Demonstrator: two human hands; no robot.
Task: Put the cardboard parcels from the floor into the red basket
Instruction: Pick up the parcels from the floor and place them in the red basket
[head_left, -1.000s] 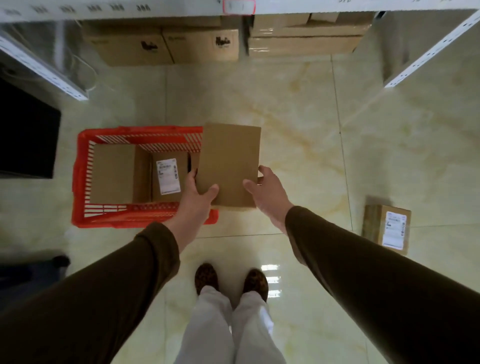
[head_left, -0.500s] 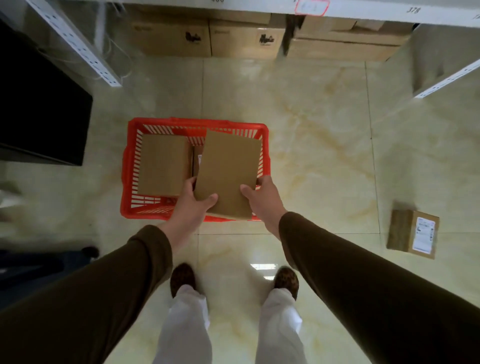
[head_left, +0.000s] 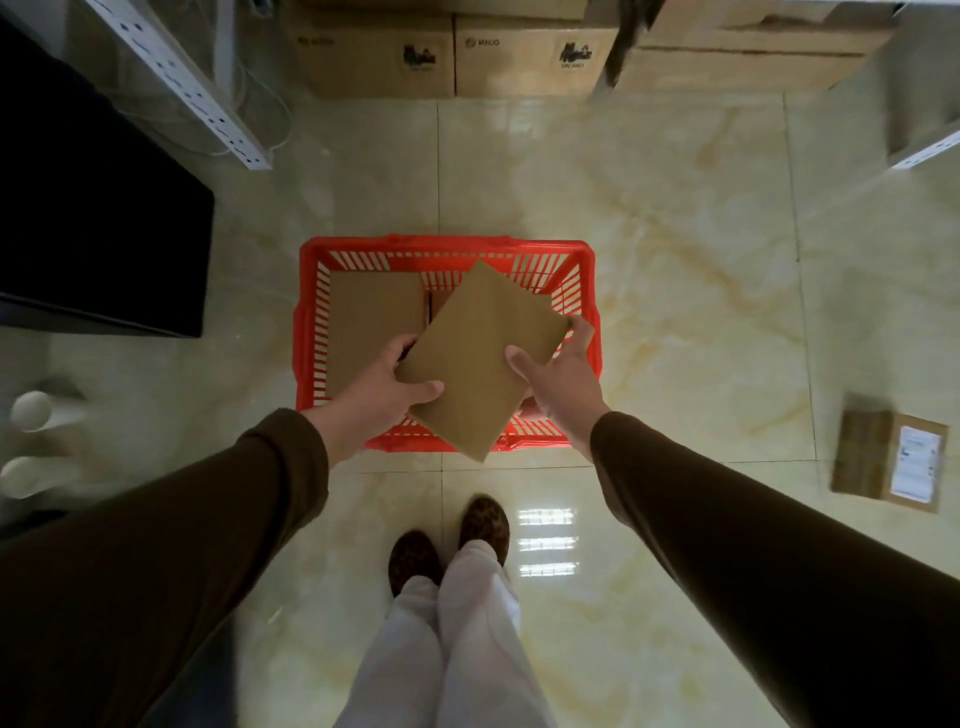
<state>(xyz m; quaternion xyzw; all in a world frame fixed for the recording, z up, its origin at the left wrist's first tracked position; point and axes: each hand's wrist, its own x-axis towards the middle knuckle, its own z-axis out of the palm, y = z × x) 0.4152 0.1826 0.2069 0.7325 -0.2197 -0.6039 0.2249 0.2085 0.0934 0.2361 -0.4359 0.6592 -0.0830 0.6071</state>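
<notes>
Beside the glossy slatted plastic basket (head_left: 306, 332), the polished marble-look floor (head_left: 675, 291) shone; the parcel (head_left: 480, 358) above it was matt, smooth cardboard.

the right-hand big carton (head_left: 535, 60) at the top, standing on the floor, carries small grey print that looks like "irico" at its upper left, a dark script logo, and a line under it too small to read. the carton to its left (head_left: 371, 62) bears the same logo. the floor parcel (head_left: 888, 460) has a white label, print blurred.
</notes>
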